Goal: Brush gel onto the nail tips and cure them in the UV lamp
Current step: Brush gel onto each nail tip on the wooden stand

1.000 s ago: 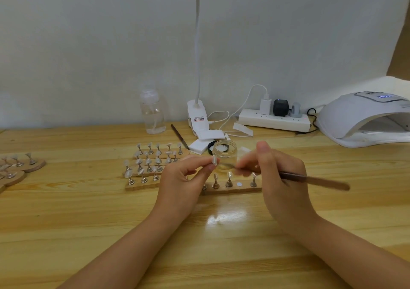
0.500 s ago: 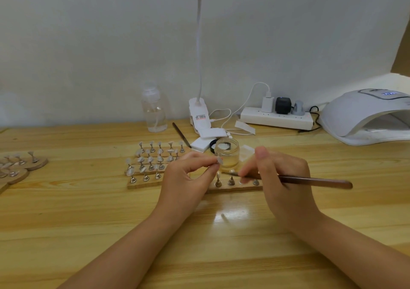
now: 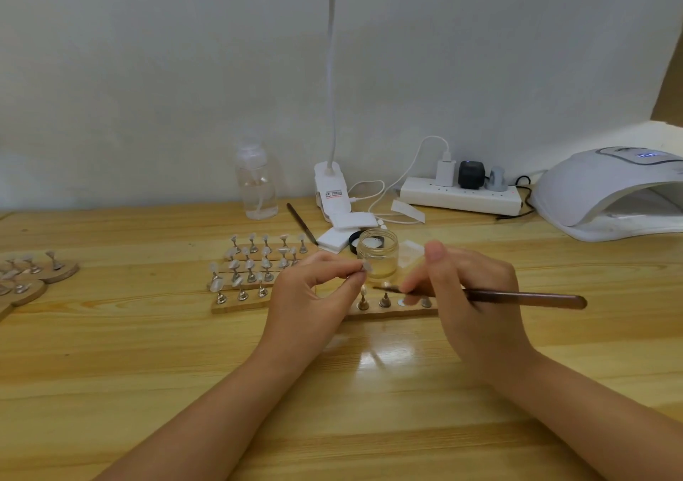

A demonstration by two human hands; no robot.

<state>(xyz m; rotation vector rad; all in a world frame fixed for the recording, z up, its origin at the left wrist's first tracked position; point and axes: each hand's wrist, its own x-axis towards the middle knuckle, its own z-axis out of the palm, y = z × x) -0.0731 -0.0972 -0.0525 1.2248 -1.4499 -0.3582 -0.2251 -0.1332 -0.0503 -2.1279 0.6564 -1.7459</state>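
Note:
My left hand pinches a small clear nail tip on its stand, held up in front of the open glass gel jar. My right hand grips a brown-handled brush, its bristle end pointing left, just below and right of the held tip. Under both hands lies a wooden strip with a few metal stands. Several more nail tips on stands fill wooden strips to the left. The white UV lamp sits at the far right of the table.
A clear pump bottle, a clip-on desk lamp base, white pads, a second brush and a power strip with plugs line the back. Round wooden holders with stands sit at the left edge.
The brush tip has dropped from the jar's level to just below the held nail tip. My left hand has stayed nearly still with the tip.

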